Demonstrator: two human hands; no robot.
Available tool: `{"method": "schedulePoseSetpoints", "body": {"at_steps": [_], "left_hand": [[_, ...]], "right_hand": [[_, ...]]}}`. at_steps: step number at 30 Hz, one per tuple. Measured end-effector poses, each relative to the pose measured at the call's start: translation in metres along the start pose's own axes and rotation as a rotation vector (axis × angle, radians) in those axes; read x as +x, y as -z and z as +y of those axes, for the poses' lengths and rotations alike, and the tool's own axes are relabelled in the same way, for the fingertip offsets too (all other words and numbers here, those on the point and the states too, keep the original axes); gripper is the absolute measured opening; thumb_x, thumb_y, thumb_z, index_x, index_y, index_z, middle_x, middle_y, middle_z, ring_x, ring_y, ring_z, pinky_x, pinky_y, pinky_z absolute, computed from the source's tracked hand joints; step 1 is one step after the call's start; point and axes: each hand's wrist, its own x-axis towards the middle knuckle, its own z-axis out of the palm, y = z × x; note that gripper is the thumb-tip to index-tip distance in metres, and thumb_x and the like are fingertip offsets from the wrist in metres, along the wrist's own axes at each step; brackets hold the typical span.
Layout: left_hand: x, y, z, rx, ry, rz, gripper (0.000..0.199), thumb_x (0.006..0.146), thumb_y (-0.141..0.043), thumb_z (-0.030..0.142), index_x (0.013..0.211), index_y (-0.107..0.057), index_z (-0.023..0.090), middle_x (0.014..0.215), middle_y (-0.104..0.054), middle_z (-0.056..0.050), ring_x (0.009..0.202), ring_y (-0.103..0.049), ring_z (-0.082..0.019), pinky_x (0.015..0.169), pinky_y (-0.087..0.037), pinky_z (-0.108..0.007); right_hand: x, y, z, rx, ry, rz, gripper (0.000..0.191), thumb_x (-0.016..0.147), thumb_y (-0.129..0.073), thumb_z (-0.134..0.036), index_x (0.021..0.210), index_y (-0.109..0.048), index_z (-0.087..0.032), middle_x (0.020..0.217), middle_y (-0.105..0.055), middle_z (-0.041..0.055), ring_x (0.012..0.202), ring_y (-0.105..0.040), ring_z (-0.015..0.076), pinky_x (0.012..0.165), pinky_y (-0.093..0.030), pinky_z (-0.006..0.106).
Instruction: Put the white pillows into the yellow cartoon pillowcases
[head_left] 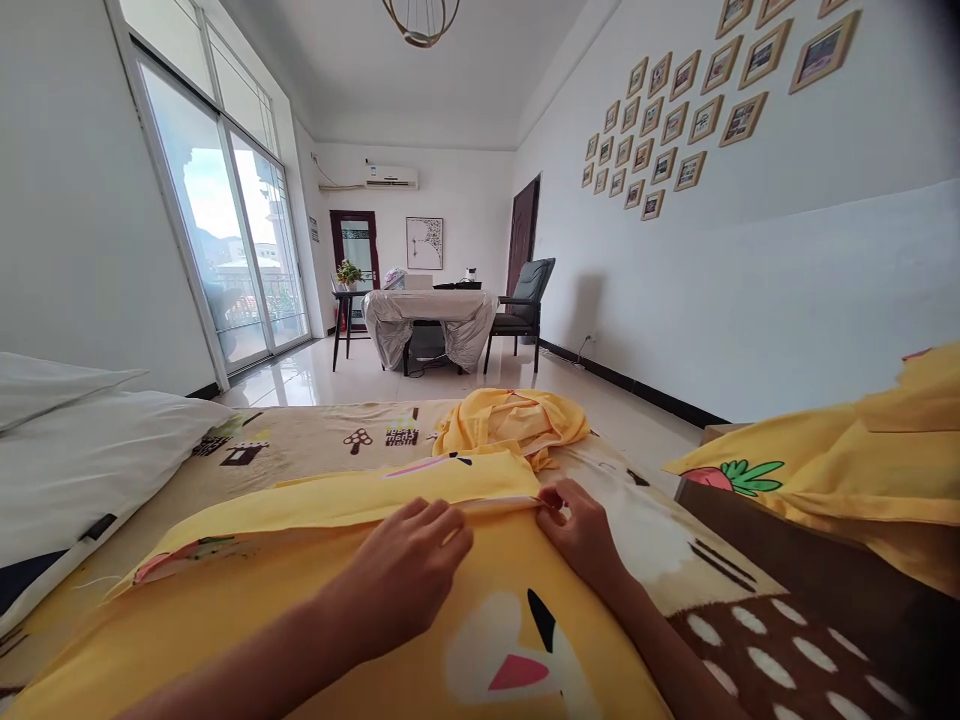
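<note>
A yellow pillowcase [300,600] with printed cartoon figures lies across the bed in front of me, its far edge folded back in a long flap. At the middle of that edge is my left hand [420,565], its fingers bent together on the cloth; the fingertips are partly hidden. My right hand [577,530] pinches the right end of the pale seam between thumb and fingers. Just beyond the flap sits a crumpled yellow cloth [510,420].
A patterned beige blanket [292,440] covers the bed. White pillows [97,450] are at the left. More yellow cloth [847,460] with a printed radish lies at the right. Farther back stand a covered table [427,305] and a black chair [521,305].
</note>
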Motion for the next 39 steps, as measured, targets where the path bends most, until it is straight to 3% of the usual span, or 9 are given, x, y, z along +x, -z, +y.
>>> {"method": "schedulePoseSetpoints", "body": {"at_steps": [3,7,11,15,22,27,33,36,39], "left_hand": [[0.045,-0.018,0.021,0.094,-0.107,-0.055,0.028,0.086,-0.037,0.011,0.109,-0.052,0.012,0.106,-0.057,-0.012,0.095,-0.051,-0.023,0.081,-0.043,-0.035],[0.068,-0.043,0.029,0.141,-0.083,-0.023,0.04,0.087,-0.036,0.015,0.125,-0.042,0.006,0.118,-0.053,-0.016,0.106,-0.047,-0.025,0.087,-0.039,-0.036],[0.065,-0.05,0.027,0.05,0.023,-0.037,0.036,0.083,-0.041,0.011,0.118,-0.048,0.012,0.11,-0.055,-0.01,0.096,-0.049,-0.023,0.085,-0.04,-0.036],[0.059,-0.048,0.025,-0.02,0.011,-0.071,0.025,0.088,-0.036,0.012,0.106,-0.052,0.015,0.104,-0.057,-0.007,0.095,-0.049,-0.021,0.085,-0.041,-0.035],[0.065,-0.049,0.023,-0.006,0.06,-0.093,0.029,0.086,-0.039,0.016,0.113,-0.051,0.014,0.103,-0.057,-0.009,0.092,-0.05,-0.023,0.081,-0.044,-0.037],[0.065,-0.049,0.025,0.048,0.184,-0.095,0.022,0.087,-0.038,0.019,0.094,-0.058,0.014,0.096,-0.059,-0.009,0.092,-0.052,-0.025,0.081,-0.045,-0.042],[0.054,-0.04,0.034,0.156,0.349,-0.12,0.027,0.089,-0.04,0.027,0.088,-0.063,0.013,0.087,-0.062,-0.012,0.084,-0.056,-0.027,0.075,-0.046,-0.045],[0.046,-0.039,0.033,0.201,0.391,-0.098,0.028,0.089,-0.041,0.029,0.094,-0.064,0.013,0.101,-0.064,-0.015,0.094,-0.058,-0.03,0.08,-0.046,-0.047],[0.041,-0.042,0.026,0.212,0.393,-0.053,0.034,0.09,-0.042,0.036,0.101,-0.064,0.012,0.131,-0.052,-0.019,0.12,-0.048,-0.035,0.094,-0.04,-0.05]], "right_hand": [[0.0,0.001,0.004,-0.031,0.095,0.047,0.008,0.073,-0.049,-0.013,0.073,-0.055,-0.019,0.069,-0.057,0.0012,0.067,-0.053,0.0158,0.063,-0.042,0.026],[0.0,0.004,0.005,-0.082,0.169,0.062,0.01,0.076,-0.05,-0.011,0.072,-0.057,-0.018,0.067,-0.058,0.0015,0.065,-0.052,0.0157,0.062,-0.039,0.026],[0.001,0.005,0.002,-0.106,0.167,0.031,0.011,0.072,-0.051,-0.008,0.068,-0.054,-0.018,0.064,-0.056,0.0011,0.064,-0.05,0.0154,0.062,-0.037,0.026],[0.001,0.005,0.001,-0.107,0.143,0.009,0.011,0.07,-0.051,-0.007,0.068,-0.053,-0.018,0.065,-0.056,0.0012,0.065,-0.049,0.0156,0.064,-0.035,0.026],[0.001,0.004,0.001,-0.088,0.14,-0.051,0.014,0.07,-0.049,-0.005,0.073,-0.055,-0.018,0.069,-0.058,0.0011,0.066,-0.05,0.0154,0.067,-0.034,0.027],[0.001,0.005,0.0,-0.07,0.125,-0.072,0.017,0.07,-0.048,-0.004,0.075,-0.056,-0.018,0.072,-0.06,0.0015,0.068,-0.05,0.0157,0.068,-0.034,0.027],[0.002,0.007,-0.002,-0.069,0.109,-0.092,0.016,0.07,-0.048,-0.005,0.075,-0.056,-0.018,0.071,-0.059,0.0013,0.067,-0.05,0.0155,0.067,-0.034,0.027],[0.002,0.007,-0.003,-0.076,0.101,-0.103,0.016,0.07,-0.049,-0.005,0.076,-0.056,-0.018,0.072,-0.059,0.0014,0.067,-0.049,0.0154,0.067,-0.034,0.027],[0.002,0.007,-0.002,-0.086,0.097,-0.104,0.016,0.071,-0.049,-0.005,0.076,-0.057,-0.018,0.072,-0.059,0.0017,0.067,-0.048,0.0157,0.066,-0.034,0.027]]}}
